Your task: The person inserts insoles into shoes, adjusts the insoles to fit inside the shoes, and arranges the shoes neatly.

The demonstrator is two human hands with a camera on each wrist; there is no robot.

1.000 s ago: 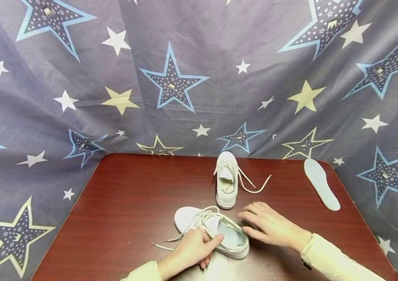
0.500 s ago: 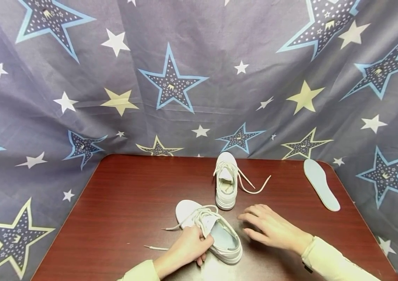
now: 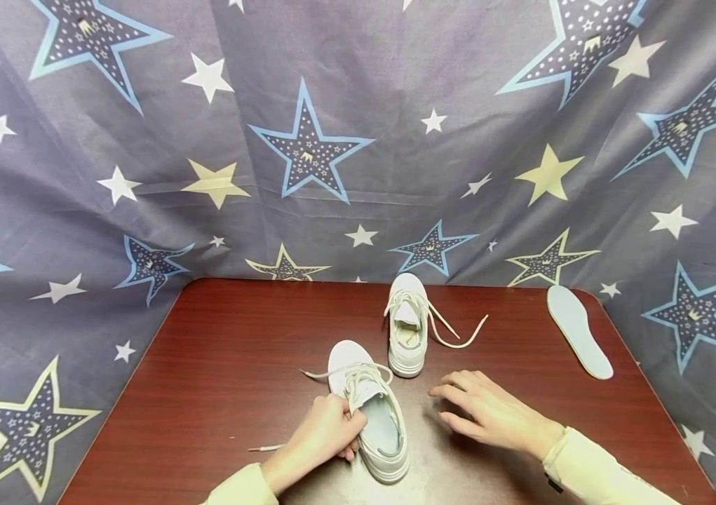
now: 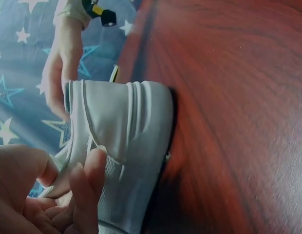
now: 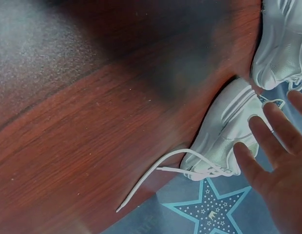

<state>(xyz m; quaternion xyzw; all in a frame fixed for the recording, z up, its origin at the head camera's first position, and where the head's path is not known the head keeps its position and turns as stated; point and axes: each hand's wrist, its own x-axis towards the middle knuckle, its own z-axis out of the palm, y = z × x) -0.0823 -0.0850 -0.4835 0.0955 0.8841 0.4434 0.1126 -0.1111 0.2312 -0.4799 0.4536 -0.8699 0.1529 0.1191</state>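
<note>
A white lace-up sneaker (image 3: 386, 464) lies near the front of the table, toe pointing away and slightly left. Inside it shows a pale blue insole (image 3: 380, 424). My left hand (image 3: 326, 428) pinches the left edge of its opening, thumb on the inner side; in the left wrist view the fingertips (image 4: 96, 158) press the outer side wall below the collar. Loose laces trail to the left. My right hand (image 3: 487, 410) hovers over the table to the right of the sneaker, fingers spread and holding nothing. The matching sneaker (image 3: 407, 361) stands just behind, its lace trailing right.
A loose pale blue insole (image 3: 578, 333) lies at the right back of the reddish-brown table (image 3: 257, 337). A grey star-patterned cloth (image 3: 345, 154) hangs behind the table and along both sides.
My left hand has turned the near sneaker clockwise, so its toe swings from pointing left to pointing away, and has shifted slightly left. The right hand stays nearly still.
</note>
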